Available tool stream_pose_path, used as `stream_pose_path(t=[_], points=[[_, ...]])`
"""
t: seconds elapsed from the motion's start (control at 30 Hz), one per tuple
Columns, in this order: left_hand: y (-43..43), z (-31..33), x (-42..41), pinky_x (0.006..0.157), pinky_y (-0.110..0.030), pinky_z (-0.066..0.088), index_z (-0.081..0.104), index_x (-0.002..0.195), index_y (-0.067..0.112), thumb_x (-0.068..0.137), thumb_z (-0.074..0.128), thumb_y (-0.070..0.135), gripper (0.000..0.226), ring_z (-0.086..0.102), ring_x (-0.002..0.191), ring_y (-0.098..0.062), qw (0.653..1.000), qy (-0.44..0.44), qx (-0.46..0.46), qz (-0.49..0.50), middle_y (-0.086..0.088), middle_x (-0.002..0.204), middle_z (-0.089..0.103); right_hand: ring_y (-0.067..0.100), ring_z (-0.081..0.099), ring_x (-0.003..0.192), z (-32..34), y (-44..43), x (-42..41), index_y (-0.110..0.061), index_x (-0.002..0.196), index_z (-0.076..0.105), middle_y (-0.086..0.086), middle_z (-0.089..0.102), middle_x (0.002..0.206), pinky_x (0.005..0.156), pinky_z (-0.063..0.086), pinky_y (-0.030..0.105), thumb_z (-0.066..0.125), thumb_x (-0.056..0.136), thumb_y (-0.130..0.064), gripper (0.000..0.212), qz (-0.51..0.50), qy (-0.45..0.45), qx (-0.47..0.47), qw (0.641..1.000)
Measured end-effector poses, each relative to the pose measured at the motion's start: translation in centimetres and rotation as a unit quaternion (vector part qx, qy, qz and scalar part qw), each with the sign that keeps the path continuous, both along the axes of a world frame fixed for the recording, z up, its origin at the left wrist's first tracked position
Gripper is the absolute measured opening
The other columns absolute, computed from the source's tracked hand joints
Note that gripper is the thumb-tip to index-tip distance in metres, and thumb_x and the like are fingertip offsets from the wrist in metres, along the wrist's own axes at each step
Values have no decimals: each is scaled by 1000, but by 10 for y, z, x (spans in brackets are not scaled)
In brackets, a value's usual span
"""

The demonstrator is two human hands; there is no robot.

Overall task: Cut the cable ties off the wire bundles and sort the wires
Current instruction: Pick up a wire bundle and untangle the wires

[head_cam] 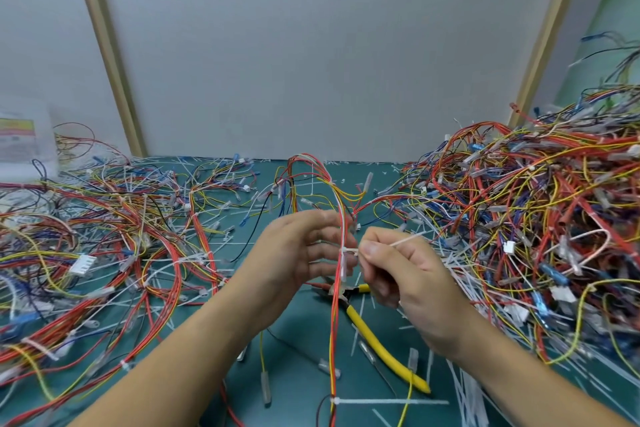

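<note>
A green cutting mat [298, 340] lies before a grey wall [311, 62], with wire heaps [536, 218] on both sides. The left hand [294, 253] holds the red wire bundle [335, 305] upright, and the right hand [401, 274] pinches its white cable tie [349, 251].

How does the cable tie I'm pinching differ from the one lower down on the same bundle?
The upper cable tie is raised, its tail pinched by the right hand and angled up-right; the lower cable tie is untouched, its tail flat, pointing right. Both are white, on one wire bundle.
</note>
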State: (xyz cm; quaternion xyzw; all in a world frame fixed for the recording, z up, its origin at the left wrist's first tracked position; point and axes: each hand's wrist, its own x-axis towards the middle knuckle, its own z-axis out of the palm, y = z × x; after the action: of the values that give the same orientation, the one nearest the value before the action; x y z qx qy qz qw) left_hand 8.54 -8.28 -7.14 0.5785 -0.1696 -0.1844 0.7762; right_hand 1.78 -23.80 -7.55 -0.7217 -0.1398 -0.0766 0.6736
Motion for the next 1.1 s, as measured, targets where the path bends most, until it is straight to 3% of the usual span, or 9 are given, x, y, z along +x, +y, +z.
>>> stream_pose_path(t=[0.13, 0.3, 0.47, 0.6, 0.67, 0.73, 0.87, 0.97, 1.1], points=[[6, 2, 6, 55, -26, 57, 72, 96, 10, 95, 56, 22, 20, 68, 63, -17, 995, 25, -52, 79, -5, 79, 70, 17, 28, 48, 1, 2, -2, -18, 58, 52, 5, 36, 53, 48, 17, 36, 49, 89, -23, 31, 45, 22, -2, 999], [6, 2, 7, 67, -27, 58, 74, 99, 10, 81, 66, 26, 25, 70, 73, -16, 994, 28, -97, 49, -7, 89, 73, 18, 31, 46, -2, 5, -5, -21, 57, 51, 1, 39, 51, 48, 18, 40, 50, 88, -19, 31, 142, 45, -59, 987], [7, 3, 7, 65, -24, 60, 73, 86, 10, 76, 69, 20, 14, 75, 76, -19, 988, 26, -149, 28, -10, 90, 76, 20, 38, 45, 1, -1, -2, -13, 55, 53, 7, 42, 49, 47, 30, 30, 52, 80, -41, 38, 34, -28, -67, 997], [4, 2, 4, 55, -18, 55, 57, 87, 6, 72, 74, 19, 26, 67, 57, -13, 994, -44, -92, 39, -4, 69, 69, 24, 35, 50, 5, -12, 3, -4, 64, 51, 8, 40, 54, 47, 32, 33, 52, 87, -40, 43, -93, -84, 11, 992], [1, 0, 1, 51, -19, 53, 54, 92, 1, 70, 75, 19, 35, 64, 55, -15, 994, -77, -60, 38, -6, 67, 66, 23, 36, 53, 6, -12, 5, -8, 67, 51, 3, 41, 59, 49, 33, 36, 55, 84, -43, 39, -99, -96, -31, 990], [-1, -2, -2, 49, -21, 51, 55, 95, -2, 70, 76, 19, 39, 60, 55, -19, 994, -101, -35, 35, -13, 70, 61, 12, 39, 54, 4, -8, 6, -21, 64, 54, -3, 44, 61, 50, 36, 26, 58, 87, -40, 30, -82, -86, -77, 990], [-2, -4, -4, 49, -24, 50, 51, 96, -13, 75, 80, 18, 47, 55, 55, -19, 993, -120, -2, 14, -18, 75, 56, 22, 40, 52, -2, -5, 8, -12, 60, 57, 2, 45, 55, 46, 31, 27, 49, 91, -30, 37, -56, -43, -76, 995], [-1, -4, -5, 49, -27, 50, 59, 94, -2, 77, 79, 13, 30, 58, 59, -18, 993, -118, -6, -13, -14, 79, 61, 24, 40, 52, -1, -8, 9, -14, 57, 59, 5, 47, 53, 46, 31, 29, 49, 91, -29, 38, -67, -41, -70, 994], [-1, -4, -5, 48, -26, 45, 59, 92, 2, 73, 75, 6, 26, 55, 58, -22, 992, -125, 3, -9, -9, 75, 62, 9, 43, 48, -1, -7, 8, -14, 55, 59, 1, 46, 50, 48, 33, 15, 50, 95, -21, 41, -66, -59, -72, 993]])
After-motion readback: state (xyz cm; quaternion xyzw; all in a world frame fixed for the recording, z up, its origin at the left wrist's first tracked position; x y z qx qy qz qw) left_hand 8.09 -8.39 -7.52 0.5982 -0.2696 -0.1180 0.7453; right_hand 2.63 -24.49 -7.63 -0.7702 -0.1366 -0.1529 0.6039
